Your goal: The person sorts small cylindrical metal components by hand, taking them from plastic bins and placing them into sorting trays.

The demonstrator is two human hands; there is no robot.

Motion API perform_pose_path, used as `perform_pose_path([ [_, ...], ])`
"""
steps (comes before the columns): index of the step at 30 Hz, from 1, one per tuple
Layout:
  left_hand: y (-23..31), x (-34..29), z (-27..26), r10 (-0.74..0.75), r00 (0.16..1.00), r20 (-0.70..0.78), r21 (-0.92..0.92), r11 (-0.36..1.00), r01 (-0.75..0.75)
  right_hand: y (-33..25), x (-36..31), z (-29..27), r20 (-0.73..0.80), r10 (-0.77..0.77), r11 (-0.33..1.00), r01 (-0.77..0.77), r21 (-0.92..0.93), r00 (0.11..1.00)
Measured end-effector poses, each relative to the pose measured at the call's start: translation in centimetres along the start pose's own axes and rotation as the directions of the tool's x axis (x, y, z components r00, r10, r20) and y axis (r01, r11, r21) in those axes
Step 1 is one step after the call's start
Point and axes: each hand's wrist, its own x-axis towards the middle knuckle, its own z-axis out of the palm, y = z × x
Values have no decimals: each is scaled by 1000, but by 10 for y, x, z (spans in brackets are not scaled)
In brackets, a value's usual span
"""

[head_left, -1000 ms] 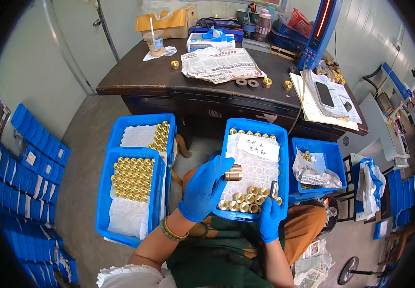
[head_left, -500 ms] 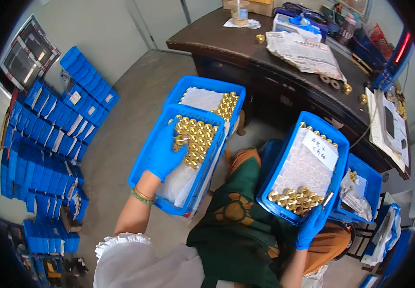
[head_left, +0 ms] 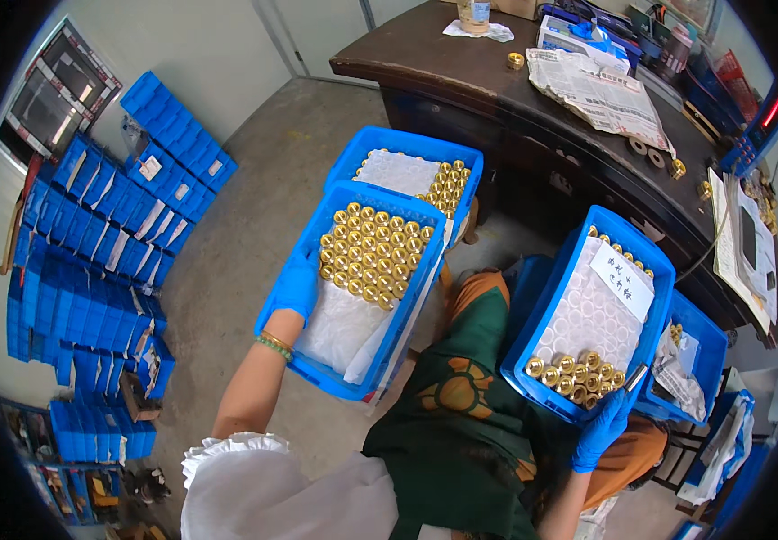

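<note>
Nearest me, the blue-gloved right hand (head_left: 600, 425) grips one slim silver metal cylinder (head_left: 637, 377), slanting up and rightward, by a blue plastic bin (head_left: 537, 394) bearing one white paper slip (head_left: 623, 282). The blue-gloved left hand (head_left: 294, 281) is nearer the block of short golden brass rings (head_left: 368, 250), just to its right, too crowded to count; I can't tell whether its fingers hold anything. Beyond, two flat grey washers (head_left: 656, 158) lie on the dark brown table (head_left: 443, 45).

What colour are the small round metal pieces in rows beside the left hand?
The small round metal pieces are shiny gold, clearest in the head view.
</note>
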Motion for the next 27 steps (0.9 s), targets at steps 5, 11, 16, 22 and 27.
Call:
perform_pose_path([
  [5,38,-14,6,429,902,36,199,882,-427,-2,-9,-5,-93,26,988,-11,153,995],
  [11,175,-73,81,759,574,306,-157,635,-756,-67,-37,14,27,29,992,-32,125,999],
  [16,240,-133,192,866,121,485,-437,360,-824,-74,-54,1,76,61,978,-75,195,995],
  [22,263,-134,246,546,159,823,-239,586,-774,-71,-64,-12,109,151,961,-171,216,983],
  [27,271,-136,223,469,393,790,-334,869,-366,-74,-48,-10,272,77,997,-76,-16,959],
])
